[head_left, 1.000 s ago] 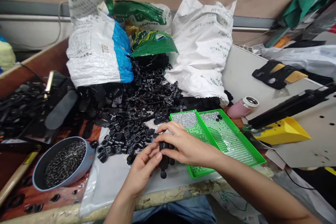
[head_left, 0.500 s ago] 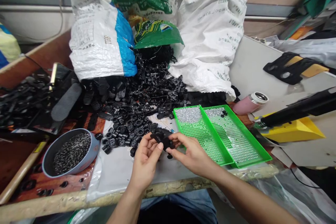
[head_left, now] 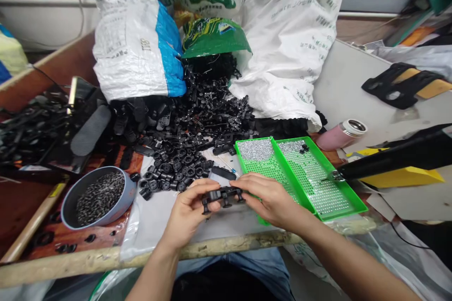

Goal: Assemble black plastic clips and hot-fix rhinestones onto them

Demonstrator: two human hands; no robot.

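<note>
Both hands were together above a white plastic sheet (head_left: pixel 151 218) near the front edge of the bench (head_left: pixel 212 247), clamped on a black moulded plastic part (head_left: pixel 222 194). The left hand (head_left: pixel 187 214) gripped one end, and the right hand (head_left: pixel 270 200) pressed on the other. Small pegs stuck out from the part's underside. Just beyond the hands lay a black bar (head_left: pixel 223 172). To the right was a green perforated tray (head_left: pixel 353 207) with two compartments. Silver granules (head_left: pixel 256 149) covered the far end of the left compartment and part of the right. A small cluster of black pieces (head_left: pixel 303 148) sat in the right compartment, and most of the holes looked bare. Only a little seemed done: a big heap of black plastic parts (head_left: pixel 197 122) spilled from green and white woven sacks (head_left: pixel 289 33), and round black pieces (head_left: pixel 173 169) lay loose left of the hands. A blue-grey bowl (head_left: pixel 95 170) held many small black-and-silver pieces (head_left: pixel 100 197). A pink flask (head_left: pixel 339 136) stood behind the tray.
</note>
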